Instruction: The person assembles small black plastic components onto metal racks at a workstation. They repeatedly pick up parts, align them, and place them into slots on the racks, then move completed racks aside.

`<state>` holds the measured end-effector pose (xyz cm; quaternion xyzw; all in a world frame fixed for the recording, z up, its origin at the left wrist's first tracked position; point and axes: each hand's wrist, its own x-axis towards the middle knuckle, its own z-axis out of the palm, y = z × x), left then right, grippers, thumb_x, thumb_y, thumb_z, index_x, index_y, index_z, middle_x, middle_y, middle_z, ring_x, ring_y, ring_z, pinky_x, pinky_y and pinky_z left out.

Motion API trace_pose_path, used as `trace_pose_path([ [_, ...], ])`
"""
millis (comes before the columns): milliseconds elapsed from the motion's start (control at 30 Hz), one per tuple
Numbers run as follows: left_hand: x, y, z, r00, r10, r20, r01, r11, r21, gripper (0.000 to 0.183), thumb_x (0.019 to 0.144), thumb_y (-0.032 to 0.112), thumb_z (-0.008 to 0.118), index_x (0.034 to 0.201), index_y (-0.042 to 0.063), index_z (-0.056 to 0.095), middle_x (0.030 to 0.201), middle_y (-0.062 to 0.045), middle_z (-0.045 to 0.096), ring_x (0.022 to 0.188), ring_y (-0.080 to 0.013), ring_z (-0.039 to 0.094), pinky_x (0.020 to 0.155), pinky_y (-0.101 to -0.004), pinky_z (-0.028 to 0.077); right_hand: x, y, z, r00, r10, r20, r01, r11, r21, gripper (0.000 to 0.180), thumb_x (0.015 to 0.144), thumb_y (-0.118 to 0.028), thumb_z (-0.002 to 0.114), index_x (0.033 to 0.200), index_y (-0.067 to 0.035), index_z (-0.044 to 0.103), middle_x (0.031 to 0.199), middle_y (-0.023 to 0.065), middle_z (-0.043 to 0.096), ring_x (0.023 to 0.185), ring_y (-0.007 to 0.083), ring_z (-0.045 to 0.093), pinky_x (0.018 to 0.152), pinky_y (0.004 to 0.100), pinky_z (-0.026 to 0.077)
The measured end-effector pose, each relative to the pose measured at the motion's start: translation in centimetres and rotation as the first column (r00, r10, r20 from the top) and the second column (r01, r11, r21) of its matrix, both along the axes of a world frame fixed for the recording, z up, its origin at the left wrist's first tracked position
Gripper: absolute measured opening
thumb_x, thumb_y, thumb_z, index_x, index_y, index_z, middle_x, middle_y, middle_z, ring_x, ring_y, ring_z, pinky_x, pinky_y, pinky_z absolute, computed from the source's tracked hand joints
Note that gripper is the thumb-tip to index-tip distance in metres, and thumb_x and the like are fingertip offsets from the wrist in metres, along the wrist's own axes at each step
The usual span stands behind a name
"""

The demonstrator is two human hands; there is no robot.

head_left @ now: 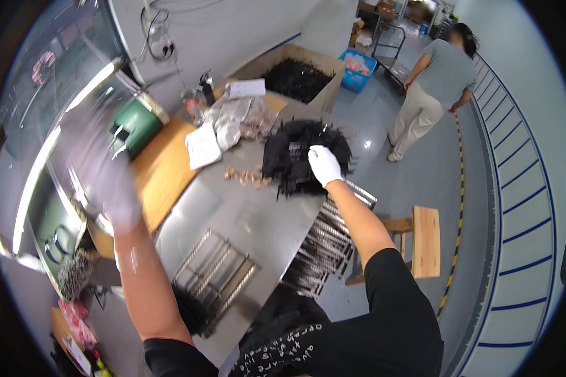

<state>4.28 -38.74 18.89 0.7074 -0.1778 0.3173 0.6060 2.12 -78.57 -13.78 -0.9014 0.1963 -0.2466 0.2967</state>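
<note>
My right hand (325, 166), in a white glove, rests at the right side of a heap of small black parts (290, 153) on the metal table. Its fingers are curled, and what lies under them is hidden. My left hand (115, 193), also gloved, is raised at the left in front of a green machine (134, 123); motion blur hides its fingers. Nearer to me a metal wire rack (217, 271) lies on the table (250, 217). A few small brown pieces (246, 176) lie beside the black heap.
More metal racks (323, 245) are stacked beside the table, near a wooden stool (424, 242). Behind stands a large box (330, 92) of black parts. Bags and papers (203, 147) cover the table's far side. A lit tube lamp (35, 188) hangs left. A person (434, 89) walks in the aisle.
</note>
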Motion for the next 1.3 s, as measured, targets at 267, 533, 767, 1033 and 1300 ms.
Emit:
trace_pose_path([
  [267, 0.4, -7.0, -12.4, 0.966, -0.255, 0.034, 0.156, 0.685, 0.712, 0.042, 0.09, -0.011, 0.054, 0.129, 0.002, 0.062, 0.132, -0.02, 0.061, 0.126, -0.0359, 0.058, 0.112, -0.0458, 0.042, 6.6, -5.7, -1.1, 0.96, 0.051, -0.274, 0.02, 0.968, 0.251, 0.042, 0.101, -0.037, 0.055, 0.118, -0.001, 0.068, 0.124, 0.0263, 0.068, 0.117, 0.0414, 0.064, 0.101, 0.0476, 0.05],
  [533, -7.2, -0.2, -24.3, 0.808, -0.21, -0.551, 0.478, 0.78, 0.404, 0.031, 0.096, -0.008, 0.054, 0.124, 0.001, 0.062, 0.121, -0.016, 0.062, 0.102, -0.0258, 0.067, 0.093, -0.0351, 0.053, 7.8, -9.3, -3.6, 0.952, 0.101, -0.288, -0.056, 0.985, 0.161, 0.033, 0.1, -0.035, 0.058, 0.118, -0.01, 0.07, 0.115, 0.0195, 0.072, 0.11, 0.0396, 0.068, 0.095, 0.0468, 0.053],
  [767, -10.2, 4.2, -24.4, 0.761, -0.117, -0.638, 0.423, 0.835, 0.351, 0.032, 0.1, -0.007, 0.05, 0.129, 0.0, 0.061, 0.125, -0.011, 0.059, 0.093, -0.0148, 0.065, 0.087, -0.0293, 0.055, 7.2, -10.5, 1.1, 0.971, 0.108, 0.212, -0.175, 0.927, 0.332, 0.02, 0.103, -0.019, 0.058, 0.106, -0.003, 0.069, 0.078, 0.0024, 0.062, 0.068, 0.0121, 0.054, 0.065, 0.0302, 0.045],
  [1033, -11.4, -0.9, -23.8, 0.822, -0.332, -0.462, 0.351, 0.935, -0.048, 0.057, 0.106, 0.0, 0.049, 0.158, 0.004, 0.028, 0.15, -0.014, 0.051, 0.123, -0.0226, 0.06, 0.104, -0.0353, 0.051, -3.6, 14.3, 13.3, 0.549, 0.787, 0.282, -0.831, 0.476, 0.289, 0.02, 0.094, -0.013, 0.068, 0.113, -0.007, 0.069, 0.107, 0.0122, 0.07, 0.097, 0.0248, 0.069, 0.087, 0.0323, 0.056],
  [1300, -13.2, 5.4, -19.8, 0.907, -0.222, -0.359, -0.001, 0.849, -0.528, 0.077, 0.097, 0.018, 0.06, 0.164, 0.006, 0.024, 0.163, -0.013, 0.037, 0.144, -0.0359, 0.046, 0.114, -0.0588, 0.042, 8.7, 11.9, 5.9, 0.744, 0.63, 0.223, -0.668, 0.7, 0.251, 0.023, 0.099, -0.021, 0.059, 0.11, -0.004, 0.07, 0.109, 0.0179, 0.073, 0.1, 0.0283, 0.07, 0.088, 0.0388, 0.057],
])
